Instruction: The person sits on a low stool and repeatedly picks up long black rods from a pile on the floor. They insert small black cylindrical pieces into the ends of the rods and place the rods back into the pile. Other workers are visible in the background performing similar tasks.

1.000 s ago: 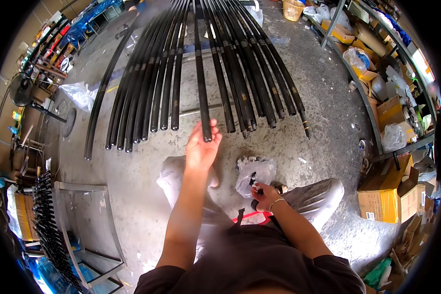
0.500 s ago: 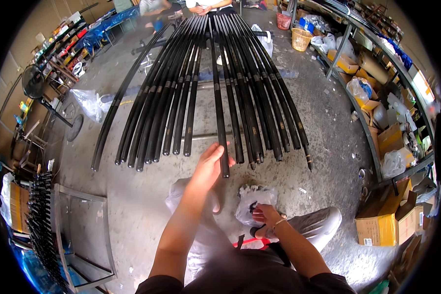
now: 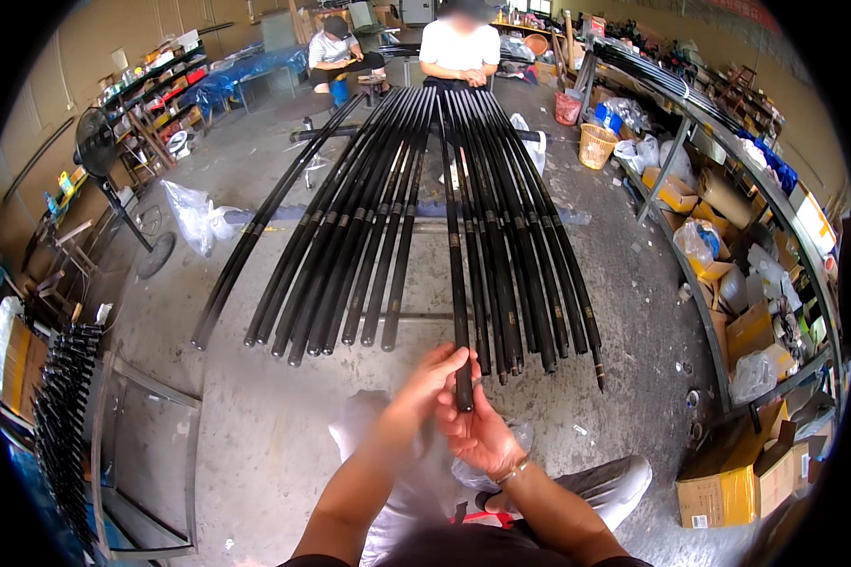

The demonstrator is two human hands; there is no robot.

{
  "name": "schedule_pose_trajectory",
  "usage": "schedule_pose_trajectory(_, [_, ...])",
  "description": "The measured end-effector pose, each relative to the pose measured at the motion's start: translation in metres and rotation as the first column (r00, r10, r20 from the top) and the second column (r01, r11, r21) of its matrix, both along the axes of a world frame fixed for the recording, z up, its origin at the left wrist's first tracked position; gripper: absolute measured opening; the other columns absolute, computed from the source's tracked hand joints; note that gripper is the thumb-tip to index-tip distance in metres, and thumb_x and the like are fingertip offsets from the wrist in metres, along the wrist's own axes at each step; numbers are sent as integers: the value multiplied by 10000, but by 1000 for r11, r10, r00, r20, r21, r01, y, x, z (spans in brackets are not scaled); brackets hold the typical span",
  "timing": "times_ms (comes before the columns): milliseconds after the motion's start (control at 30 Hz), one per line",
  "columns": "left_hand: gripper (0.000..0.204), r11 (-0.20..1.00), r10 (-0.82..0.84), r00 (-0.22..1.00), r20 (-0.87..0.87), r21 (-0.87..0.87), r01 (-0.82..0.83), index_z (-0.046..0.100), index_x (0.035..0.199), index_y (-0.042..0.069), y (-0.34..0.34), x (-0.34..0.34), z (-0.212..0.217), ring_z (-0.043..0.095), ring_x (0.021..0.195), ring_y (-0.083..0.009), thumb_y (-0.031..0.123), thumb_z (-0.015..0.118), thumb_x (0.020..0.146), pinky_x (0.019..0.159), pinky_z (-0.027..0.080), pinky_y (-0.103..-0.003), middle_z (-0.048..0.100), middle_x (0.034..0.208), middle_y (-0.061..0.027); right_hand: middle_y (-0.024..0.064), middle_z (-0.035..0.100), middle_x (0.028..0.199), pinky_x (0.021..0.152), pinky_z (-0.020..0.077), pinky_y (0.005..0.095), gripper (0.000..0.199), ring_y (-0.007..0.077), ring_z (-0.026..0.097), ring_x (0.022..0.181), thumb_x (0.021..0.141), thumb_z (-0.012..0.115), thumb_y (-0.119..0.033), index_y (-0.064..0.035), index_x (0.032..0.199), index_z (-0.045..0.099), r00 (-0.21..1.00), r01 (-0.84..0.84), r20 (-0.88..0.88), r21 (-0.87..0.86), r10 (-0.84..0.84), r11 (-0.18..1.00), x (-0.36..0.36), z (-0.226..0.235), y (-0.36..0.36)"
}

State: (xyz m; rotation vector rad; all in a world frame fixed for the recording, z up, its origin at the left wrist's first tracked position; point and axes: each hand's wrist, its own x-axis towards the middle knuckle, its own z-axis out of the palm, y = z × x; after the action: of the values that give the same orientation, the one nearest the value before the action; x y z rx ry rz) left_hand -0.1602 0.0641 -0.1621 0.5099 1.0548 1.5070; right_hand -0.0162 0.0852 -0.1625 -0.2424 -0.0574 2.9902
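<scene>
A long black rod (image 3: 457, 293), like a fishing rod, points away from me with its thick end nearest. Near that end my left hand (image 3: 427, 386) is closed round it. My right hand (image 3: 482, 435) is at the butt, palm up, thumb and curled fingers against it; any small piece in these fingers is hidden. Several similar black rods (image 3: 331, 255) lie fanned out on both sides, many with lighter bands partway along. Below my right hand, a clear plastic bag (image 3: 468, 474) is mostly covered by the hand and wrist.
Beyond the rods' far ends a person in white (image 3: 459, 57) faces me; another person (image 3: 336, 52) sits further left. A standing fan (image 3: 113, 189) is at left, above a bundle of black rods (image 3: 66, 416). Metal shelving (image 3: 719, 331) and an open carton (image 3: 728, 482) line the right.
My right hand has come up from the plastic bag to the rod's butt end. My left hand still holds the rod. The view has tilted up, bringing more of the far people in.
</scene>
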Motion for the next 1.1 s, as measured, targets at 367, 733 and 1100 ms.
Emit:
schedule_pose_trajectory(367, [287,995,31,993,110,90,-41,582,988,19,-3,8,9,567,801,-148,291,579,898,670,480,-252,596,844,-74,3,381,800,476,385,161,399,79,399,654,929,473,-393,-4,1021,481,996,47,-60,-252,-64,967,14,19,-25])
schedule_pose_trajectory(733, [227,999,29,999,37,32,-31,574,926,19,-7,25,2,555,767,-141,244,559,912,688,420,-252,600,806,-74,5,489,770,556,383,227,371,109,453,687,924,496,-401,-33,913,545,880,159,339,449,-332,879,29,9,-35])
schedule_pose_trajectory(1100, [223,999,14,999,51,37,-16,562,923,25,-14,24,21,553,751,-138,247,551,917,681,432,-249,588,795,-66,16,527,872,594,409,212,489,122,478,766,906,435,-515,-47,979,556,968,133,195,125,-156,983,33,18,-38])
